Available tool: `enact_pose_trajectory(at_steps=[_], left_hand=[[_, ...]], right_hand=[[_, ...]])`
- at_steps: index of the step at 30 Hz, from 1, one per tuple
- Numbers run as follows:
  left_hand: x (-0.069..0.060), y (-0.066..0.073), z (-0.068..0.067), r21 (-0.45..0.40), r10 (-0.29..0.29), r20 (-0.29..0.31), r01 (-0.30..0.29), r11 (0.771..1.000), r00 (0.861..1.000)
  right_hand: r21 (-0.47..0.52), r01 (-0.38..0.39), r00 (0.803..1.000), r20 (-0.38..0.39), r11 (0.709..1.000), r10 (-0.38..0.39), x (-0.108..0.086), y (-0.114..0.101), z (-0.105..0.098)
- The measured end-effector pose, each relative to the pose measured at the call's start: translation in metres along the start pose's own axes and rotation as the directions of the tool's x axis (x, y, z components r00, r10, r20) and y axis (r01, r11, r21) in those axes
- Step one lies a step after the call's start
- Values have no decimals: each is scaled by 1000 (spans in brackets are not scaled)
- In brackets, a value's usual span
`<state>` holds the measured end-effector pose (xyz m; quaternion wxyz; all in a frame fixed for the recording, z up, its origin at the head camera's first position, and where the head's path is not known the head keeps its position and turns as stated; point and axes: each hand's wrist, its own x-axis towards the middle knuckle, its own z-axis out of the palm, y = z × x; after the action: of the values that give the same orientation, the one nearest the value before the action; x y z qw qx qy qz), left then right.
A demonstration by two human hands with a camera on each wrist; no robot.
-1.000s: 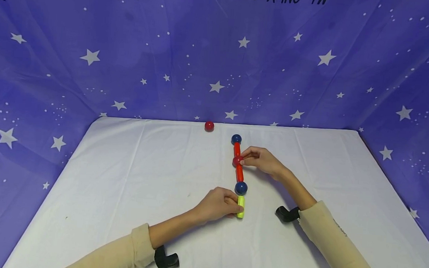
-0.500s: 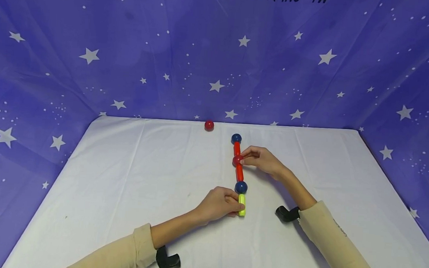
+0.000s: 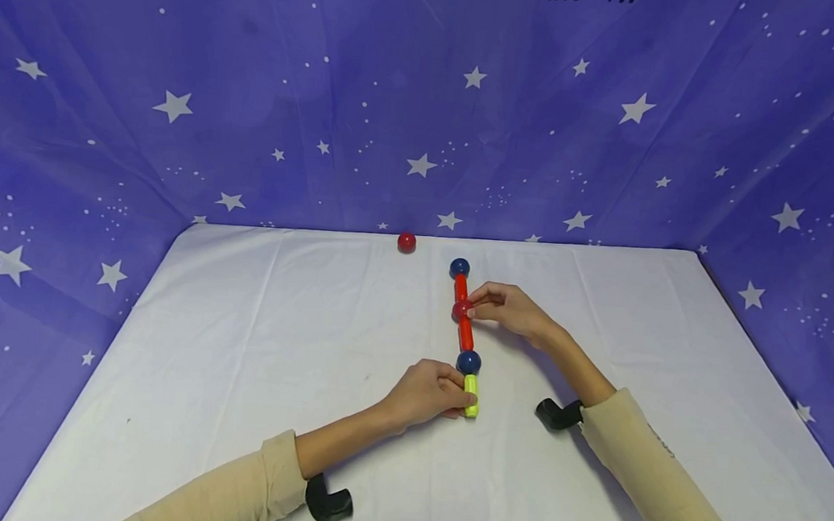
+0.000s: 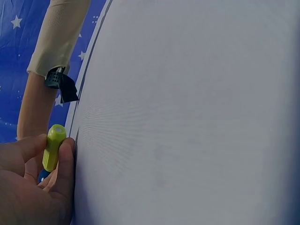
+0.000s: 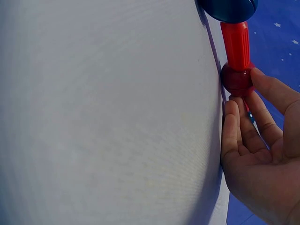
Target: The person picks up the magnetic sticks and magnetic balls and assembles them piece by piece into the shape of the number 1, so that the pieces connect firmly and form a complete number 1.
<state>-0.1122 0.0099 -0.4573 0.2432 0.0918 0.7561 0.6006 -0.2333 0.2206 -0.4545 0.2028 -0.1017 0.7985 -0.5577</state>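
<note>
In the head view, a line of magnetic balls and rods lies on the white cloth. From the far end come a blue ball (image 3: 460, 268), a red rod (image 3: 461, 286), a red ball (image 3: 460, 313), another red rod (image 3: 466, 335) and a nearer blue ball (image 3: 469, 363). My right hand (image 3: 513, 310) pinches the middle red ball, seen closer in the right wrist view as a dark red ball (image 5: 236, 82). Between thumb and fingers, my left hand (image 3: 420, 394) pinches a yellow-green rod (image 3: 471, 400), its far end against the nearer blue ball.
A loose red ball (image 3: 407, 243) sits at the table's back edge. Black angled pieces show by both sleeves, one at the left cuff (image 3: 328, 503) and one at the right cuff (image 3: 557, 416). Purple starry cloth (image 3: 311, 108) hangs behind and at the sides.
The yellow-green rod has shifted slightly right with my left hand and lines up more closely with the red rods. My right hand keeps its pinch on the red ball.
</note>
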Motion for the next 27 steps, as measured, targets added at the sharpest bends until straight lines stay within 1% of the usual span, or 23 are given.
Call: enact_pose_trajectory(at_steps=[7, 16, 22, 27], left_hand=[[0, 1, 1, 22, -7, -11, 7, 1000, 1000], [2, 2, 1, 7, -27, -12, 27, 1000, 1000], [3, 3, 1, -24, -42, -13, 42, 999, 999], [3, 5, 0, -28, -52, -11, 52, 998, 999]], right_hand=[[-9, 5, 1000, 2, 1000, -5, 0, -1, 0], [-7, -8, 1000, -3, 1000, 8, 0, 0, 0], [-35, 0, 1000, -1, 999, 0, -1, 1, 0], [-39, 9, 1000, 1, 999, -9, 0, 2, 0]])
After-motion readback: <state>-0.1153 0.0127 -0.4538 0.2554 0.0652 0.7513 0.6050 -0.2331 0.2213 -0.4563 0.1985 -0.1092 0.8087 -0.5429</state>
